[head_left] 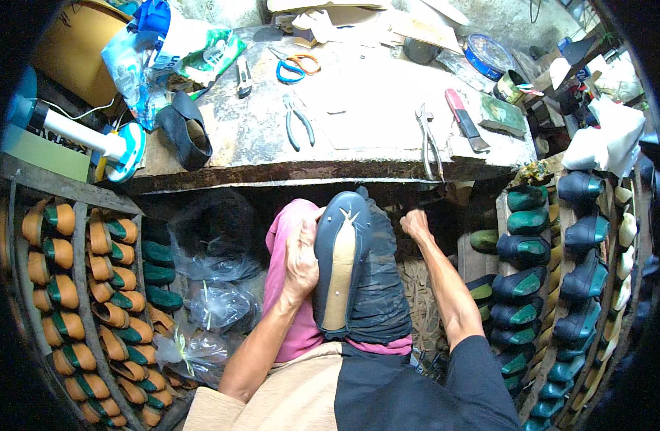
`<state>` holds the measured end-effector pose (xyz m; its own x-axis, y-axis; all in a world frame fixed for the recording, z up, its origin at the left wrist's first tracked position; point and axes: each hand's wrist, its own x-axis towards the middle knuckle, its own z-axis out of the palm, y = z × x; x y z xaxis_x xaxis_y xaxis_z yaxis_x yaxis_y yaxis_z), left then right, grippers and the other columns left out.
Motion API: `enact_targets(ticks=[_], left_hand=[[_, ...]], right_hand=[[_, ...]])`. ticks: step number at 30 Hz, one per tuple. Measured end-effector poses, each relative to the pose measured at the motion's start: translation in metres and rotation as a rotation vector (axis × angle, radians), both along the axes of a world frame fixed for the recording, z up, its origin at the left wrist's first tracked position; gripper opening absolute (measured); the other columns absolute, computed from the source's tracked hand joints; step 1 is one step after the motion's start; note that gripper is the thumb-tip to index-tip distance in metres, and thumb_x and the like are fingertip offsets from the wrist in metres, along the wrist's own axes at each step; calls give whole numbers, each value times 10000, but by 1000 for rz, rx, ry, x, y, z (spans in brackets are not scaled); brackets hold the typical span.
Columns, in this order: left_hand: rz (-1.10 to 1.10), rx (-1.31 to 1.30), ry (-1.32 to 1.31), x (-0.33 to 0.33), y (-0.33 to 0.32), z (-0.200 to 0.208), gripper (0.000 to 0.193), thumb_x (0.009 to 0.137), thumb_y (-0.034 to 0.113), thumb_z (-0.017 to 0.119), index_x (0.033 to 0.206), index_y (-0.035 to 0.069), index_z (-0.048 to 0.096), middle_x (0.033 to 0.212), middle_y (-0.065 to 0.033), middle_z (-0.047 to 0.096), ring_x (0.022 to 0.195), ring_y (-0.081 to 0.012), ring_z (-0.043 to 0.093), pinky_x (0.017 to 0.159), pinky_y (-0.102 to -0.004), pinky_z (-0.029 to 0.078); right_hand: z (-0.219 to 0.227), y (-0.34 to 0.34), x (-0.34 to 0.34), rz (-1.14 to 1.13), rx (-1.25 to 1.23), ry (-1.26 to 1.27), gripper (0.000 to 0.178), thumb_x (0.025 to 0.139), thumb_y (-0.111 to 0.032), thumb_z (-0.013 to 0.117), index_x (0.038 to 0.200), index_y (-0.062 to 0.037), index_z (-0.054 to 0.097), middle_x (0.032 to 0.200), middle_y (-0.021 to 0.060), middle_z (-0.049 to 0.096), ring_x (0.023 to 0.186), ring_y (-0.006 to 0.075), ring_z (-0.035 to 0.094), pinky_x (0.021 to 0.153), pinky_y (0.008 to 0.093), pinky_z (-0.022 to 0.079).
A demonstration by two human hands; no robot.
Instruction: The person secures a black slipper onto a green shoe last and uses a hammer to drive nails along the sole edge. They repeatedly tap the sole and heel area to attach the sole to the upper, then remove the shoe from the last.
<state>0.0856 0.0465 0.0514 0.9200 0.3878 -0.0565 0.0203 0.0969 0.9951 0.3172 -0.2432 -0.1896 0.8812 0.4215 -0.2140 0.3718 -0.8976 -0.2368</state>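
Observation:
A dark blue-grey shoe (342, 266) lies on my lap with its underside up. Its upper's edges wrap around a long tan insole, and the gathered material makes pleats at the toe end. My left hand (302, 255) grips the shoe along its left side, thumb toward the toe. Off to the right, under the bench edge, my right hand (415, 224) is closed beside my knee. Whatever it may hold is hidden by the fingers and the dark space there.
On the workbench (236, 136) lie pliers (298, 123), pincers (428, 141), scissors (298, 68), a utility knife (243, 76) and a red-and-black tool (466, 121). A dark shoe upper (184, 131) stands at its left. Racks hold brown shoes (68, 286) left and dark shoes (586, 231) right.

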Motion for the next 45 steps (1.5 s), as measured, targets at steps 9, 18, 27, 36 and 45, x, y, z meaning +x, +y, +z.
enact_targets(ticks=[9,18,27,36,45], left_hand=[[-141,73,-8,-15,-27,20,976,952,131,909,1759,72,362,1638,-187,591,1505,-291,581,1292,-424,432],[-93,112,24,-64,-33,-16,808,1046,220,746,1745,57,375,1648,-277,554,1541,-424,548,1305,-482,411],[-75,85,-31,-57,-36,-19,835,1018,190,787,1730,28,382,1629,-271,568,1534,-385,561,1292,-470,430],[-62,-7,-46,-50,-27,-23,845,1020,280,821,1721,47,410,1623,-268,585,1506,-406,592,1257,-464,474],[-116,-66,67,-53,-3,2,828,1052,437,807,1652,-36,487,1468,-228,712,1381,-306,687,1186,-405,521]], right_hand=[[185,-25,-19,-487,846,-393,257,1167,-209,654,1330,-12,671,912,57,684,652,99,610,590,299,514],[267,65,45,-62,267,-523,647,1007,-508,804,1348,20,649,1140,264,756,1024,465,738,934,554,584],[279,139,22,327,206,-738,445,998,-288,765,1335,-13,676,1229,255,722,1032,500,750,896,576,619],[242,314,-9,430,264,-473,499,1120,-401,619,1272,75,620,1121,413,655,1041,563,713,880,633,584],[280,270,13,-8,1005,617,549,1233,-484,448,1067,-16,683,764,62,689,651,156,690,564,306,550]])
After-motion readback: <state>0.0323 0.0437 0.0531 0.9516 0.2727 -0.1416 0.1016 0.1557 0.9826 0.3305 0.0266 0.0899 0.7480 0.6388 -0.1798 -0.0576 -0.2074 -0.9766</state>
